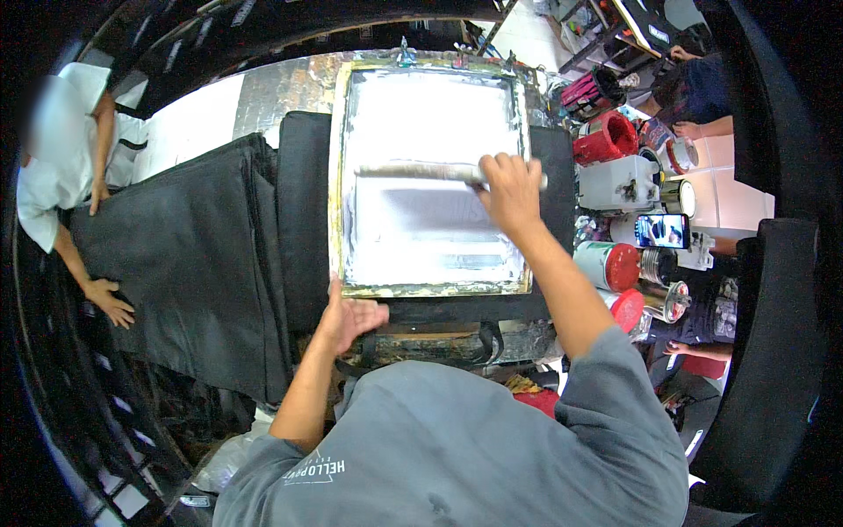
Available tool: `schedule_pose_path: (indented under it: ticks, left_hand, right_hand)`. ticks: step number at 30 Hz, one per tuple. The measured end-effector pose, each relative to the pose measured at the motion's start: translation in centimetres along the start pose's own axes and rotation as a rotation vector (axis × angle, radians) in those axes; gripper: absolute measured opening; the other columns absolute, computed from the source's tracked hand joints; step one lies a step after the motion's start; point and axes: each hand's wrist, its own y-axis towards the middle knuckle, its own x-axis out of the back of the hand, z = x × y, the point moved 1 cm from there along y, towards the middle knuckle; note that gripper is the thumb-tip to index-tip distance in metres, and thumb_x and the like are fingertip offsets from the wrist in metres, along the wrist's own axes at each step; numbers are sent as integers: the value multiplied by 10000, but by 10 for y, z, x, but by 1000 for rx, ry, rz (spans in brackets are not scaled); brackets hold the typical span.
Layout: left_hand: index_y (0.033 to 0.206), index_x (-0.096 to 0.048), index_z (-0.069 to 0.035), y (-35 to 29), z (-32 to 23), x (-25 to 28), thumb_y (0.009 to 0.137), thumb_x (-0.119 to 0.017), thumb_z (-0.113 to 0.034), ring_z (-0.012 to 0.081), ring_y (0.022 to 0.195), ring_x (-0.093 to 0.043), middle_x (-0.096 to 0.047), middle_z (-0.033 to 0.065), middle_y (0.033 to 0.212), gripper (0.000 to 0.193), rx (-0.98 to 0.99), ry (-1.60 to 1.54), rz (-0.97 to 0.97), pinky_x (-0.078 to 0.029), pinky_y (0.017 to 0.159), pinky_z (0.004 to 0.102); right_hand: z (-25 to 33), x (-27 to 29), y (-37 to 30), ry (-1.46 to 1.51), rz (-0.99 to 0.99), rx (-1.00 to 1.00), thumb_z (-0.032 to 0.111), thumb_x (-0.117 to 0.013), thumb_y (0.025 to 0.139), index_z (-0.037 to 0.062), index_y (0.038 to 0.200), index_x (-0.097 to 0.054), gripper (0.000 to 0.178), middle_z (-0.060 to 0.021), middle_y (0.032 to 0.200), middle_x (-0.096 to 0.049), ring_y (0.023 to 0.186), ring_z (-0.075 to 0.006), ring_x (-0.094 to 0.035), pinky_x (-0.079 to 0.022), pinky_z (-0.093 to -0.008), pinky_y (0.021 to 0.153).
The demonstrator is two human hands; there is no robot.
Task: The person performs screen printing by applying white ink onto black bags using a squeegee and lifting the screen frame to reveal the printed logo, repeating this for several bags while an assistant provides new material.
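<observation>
In front of me lies a screen printing frame (337, 193), its yellowish border smeared with ink and its mesh coated white. My right hand (512, 189) grips the right end of a long squeegee (413, 172), which lies across the upper middle of the mesh. At the frame's near left corner is my left hand (349, 318), fingers stretched out to the right and thumb up along the border. Nothing shows in it. Beneath the frame a black fabric piece (305, 202) sticks out at the sides, and a black strap (492, 342) loops at its near edge.
A stack of black fabric pieces (176, 255) spreads to the left, where a person in a white shirt (85, 97) rests both hands. On the right stand paint tubs (622, 266), a red bucket (606, 139), a white container (619, 183) and a lit phone (661, 231). Others' hands show beyond.
</observation>
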Motion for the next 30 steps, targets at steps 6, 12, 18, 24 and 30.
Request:
schedule_pose_path:
  ticks: [6, 12, 18, 24, 30]
  left_hand:
    - [995, -687, 9, -21, -117, -63, 915, -766, -373, 321, 752, -686, -711, 173, 870, 399, -851, 1337, -410, -567, 724, 387]
    - [1092, -686, -55, 113, -224, -113, 875, -757, -431, 283, 1021, -588, -641, 101, 1058, 440, -1478, 1689, -686, -447, 911, 430]
    - [945, -681, -71, 123, -203, -100, 866, -709, -536, 237, 857, -580, -611, 48, 909, 473, -1401, 1820, -601, -449, 789, 402]
    - [839, -662, -75, 90, -159, -92, 843, -673, -619, 235, 765, -557, -588, 51, 826, 544, -1416, 1836, -604, -451, 745, 396]
    - [828, -640, -76, 52, -103, -80, 787, -755, -557, 279, 803, -576, -598, 81, 849, 496, -1336, 1782, -558, -452, 754, 428]
  right_hand:
    - [-12, -48, 73, -70, -68, 5, 236, -803, 765, 178, 1051, -629, 340, -18, 973, -640, 971, -234, -621, -410, -471, 854]
    - [-9, -64, 73, -80, -41, 39, 238, -785, 785, 174, 1012, -635, 279, -17, 929, -637, 929, -229, -628, -438, -432, 786]
    - [2, -59, 42, -77, -45, 24, 158, -741, 786, 163, 965, -619, 217, -19, 876, -612, 860, -238, -612, -437, -420, 766]
    - [22, -40, -6, -29, -19, 31, 141, -720, 798, 158, 963, -618, 195, -25, 868, -592, 851, -239, -598, -421, -416, 777]
    - [45, -21, -63, -32, -12, 48, 142, -711, 802, 157, 944, -613, 173, -26, 854, -580, 836, -229, -588, -419, -412, 767]
